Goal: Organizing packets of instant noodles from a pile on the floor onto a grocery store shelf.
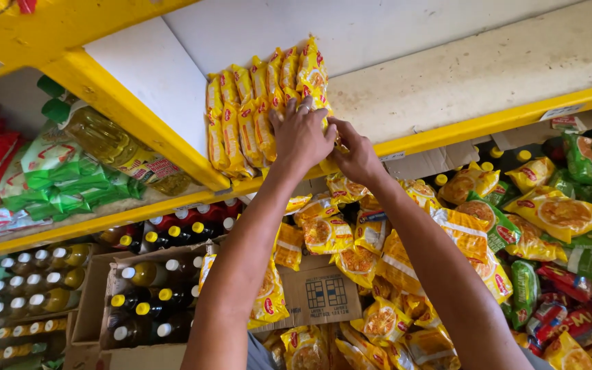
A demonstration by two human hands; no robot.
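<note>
Flanking noodle packets (263,109): green pouches (56,179), oil bottles (114,147)

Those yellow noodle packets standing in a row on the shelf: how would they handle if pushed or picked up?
The yellow noodle packets look thin and stand on edge, leaning on each other, so a push probably topples the row. Glossy wrappers suggest slippery, crinkly film. Both the left hand and right hand steady them, hinting they're light and tippy.
</note>
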